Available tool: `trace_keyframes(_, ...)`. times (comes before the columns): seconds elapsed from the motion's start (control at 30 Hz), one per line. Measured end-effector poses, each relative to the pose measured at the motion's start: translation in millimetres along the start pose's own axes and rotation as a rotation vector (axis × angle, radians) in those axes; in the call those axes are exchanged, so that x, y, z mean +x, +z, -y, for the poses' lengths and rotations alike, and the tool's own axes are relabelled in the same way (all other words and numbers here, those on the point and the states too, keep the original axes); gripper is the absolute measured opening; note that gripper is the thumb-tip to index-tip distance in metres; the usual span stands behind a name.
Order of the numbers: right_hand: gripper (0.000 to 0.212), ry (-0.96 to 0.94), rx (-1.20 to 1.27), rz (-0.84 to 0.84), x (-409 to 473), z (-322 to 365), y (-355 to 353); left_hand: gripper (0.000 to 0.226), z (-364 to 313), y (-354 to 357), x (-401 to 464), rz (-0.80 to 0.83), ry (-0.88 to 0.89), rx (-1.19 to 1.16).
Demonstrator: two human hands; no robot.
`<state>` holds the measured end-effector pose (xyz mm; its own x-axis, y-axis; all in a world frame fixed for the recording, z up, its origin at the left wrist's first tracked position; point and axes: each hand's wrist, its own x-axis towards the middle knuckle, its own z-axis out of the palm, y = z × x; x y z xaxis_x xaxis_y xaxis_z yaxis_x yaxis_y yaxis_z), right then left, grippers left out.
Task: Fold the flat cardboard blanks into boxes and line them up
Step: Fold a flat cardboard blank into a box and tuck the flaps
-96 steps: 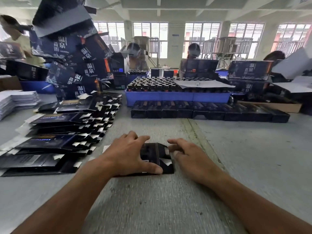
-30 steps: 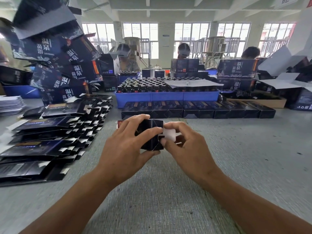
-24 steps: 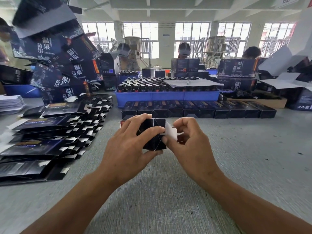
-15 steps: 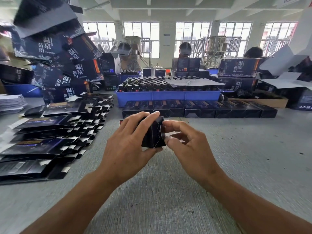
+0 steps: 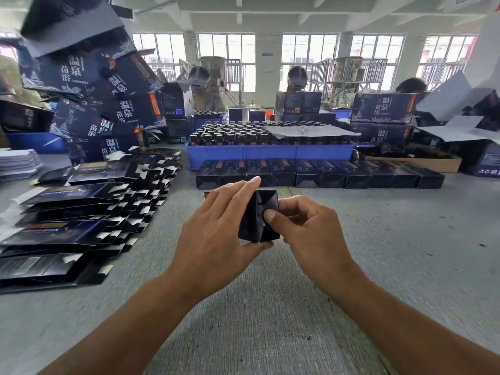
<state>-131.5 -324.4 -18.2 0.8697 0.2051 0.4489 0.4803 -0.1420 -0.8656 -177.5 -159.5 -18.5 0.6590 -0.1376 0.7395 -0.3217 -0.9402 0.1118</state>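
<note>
Left hand (image 5: pixel 216 234) grips the small black box (image 5: pixel 259 216) from the left side, fingers over the top and thumb underneath; right hand (image 5: pixel 311 228) pinches its near end, thumb pressing the folded flaps flat. Box is held in the air above the grey table (image 5: pixel 378 239), between both hands. Versus half a second ago: end flaps now fully tucked, diagonal creases visible, right thumb moved onto the end face; the white flap seen a second ago is gone. Box is glossy dark cardboard, square-ended. Row of finished boxes (image 5: pixel 319 174), same glossy black, lies behind, in front of a blue plastic tray (image 5: pixel 270 155) of dark bottles. Flat blanks (image 5: pixel 81 212), black with white notched tabs, fan out in stacks at left.
</note>
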Motion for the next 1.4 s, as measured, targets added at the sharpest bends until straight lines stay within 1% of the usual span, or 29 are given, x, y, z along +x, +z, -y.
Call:
trace_keyframes(0.3,0.013,-0.028,0.042,0.036,-2.4,2.9,-0.4,0.094,1.1,0.7,-0.3,0.013,-0.011,-0.050)
trace_keyframes(0.33,0.019,-0.023,0.040,0.043,-3.0,2.9,0.0,0.094,1.4,0.6,-0.4,0.018,-0.010,-0.052)
trace_keyframes(0.43,0.058,0.009,0.007,0.081,-2.9,1.4,0.1,0.094,2.9,1.4,-0.5,0.049,0.028,-0.070)
trace_keyframes(0.47,0.066,0.015,-0.008,0.097,-2.5,1.1,-0.2,0.095,3.8,1.8,-0.3,0.071,0.055,-0.070)
trace_keyframes(0.57,0.078,0.035,-0.008,0.152,-2.5,0.8,0.3,0.101,4.2,3.2,-0.4,0.145,0.126,-0.056)
trace_keyframes(0.6,0.078,0.044,0.000,0.161,-2.3,0.4,0.6,0.102,3.5,3.9,-0.6,0.166,0.146,-0.052)
trace_keyframes(0.67,0.069,0.070,0.037,0.145,-0.5,-2.0,0.6,0.103,2.1,4.7,-1.5,0.182,0.178,-0.043)
trace_keyframes(0.7,0.066,0.098,0.071,0.126,1.3,-3.3,-0.3,0.101,1.7,4.5,-1.8,0.169,0.181,-0.044)
trace_keyframes(0.77,0.068,0.178,0.160,0.098,5.8,-6.3,-4.0,0.095,1.1,3.8,-1.5,0.097,0.137,-0.068)
trace_keyframes(0.83,0.066,0.247,0.221,0.098,9.7,-9.8,-7.7,0.083,1.0,1.5,0.3,-0.018,-0.026,-0.108)
trace_keyframes(0.9,0.059,0.286,0.227,0.134,11.3,-12.9,-8.8,0.073,3.1,-2.3,3.6,-0.104,-0.283,-0.224)
trace_keyframes(0.97,0.054,0.300,0.196,0.192,10.8,-14.4,-7.2,0.069,7.9,-4.5,7.0,-0.110,-0.506,-0.497)
trace_keyframes(1.03,0.052,0.296,0.148,0.263,8.2,-13.3,-4.7,0.066,12.5,-5.1,10.7,-0.087,-0.634,-0.794)
trace_keyframes(1.1,0.047,0.277,0.102,0.328,5.9,-12.0,-4.0,0.060,14.1,-5.5,11.3,-0.075,-0.633,-0.981)
trace_keyframes(1.13,0.045,0.262,0.088,0.340,5.4,-10.8,-4.2,0.056,14.2,-6.1,11.1,-0.078,-0.598,-1.021)
trace_keyframes(1.2,0.044,0.224,0.107,0.293,5.5,-7.9,-5.5,0.055,13.9,-7.0,10.2,-0.071,-0.504,-1.016)
trace_keyframes(1.27,0.053,0.137,0.118,0.191,6.9,-3.7,-8.2,0.057,12.3,-6.5,8.7,-0.026,-0.432,-0.973)
trace_keyframes(1.33,0.057,0.026,0.130,0.115,7.4,1.8,-11.0,0.056,9.7,-4.0,6.4,0.032,-0.400,-0.950)
trace_keyframes(1.4,0.056,-0.045,0.137,0.085,6.9,5.5,-13.9,0.053,7.5,-2.5,5.1,0.067,-0.385,-0.958)
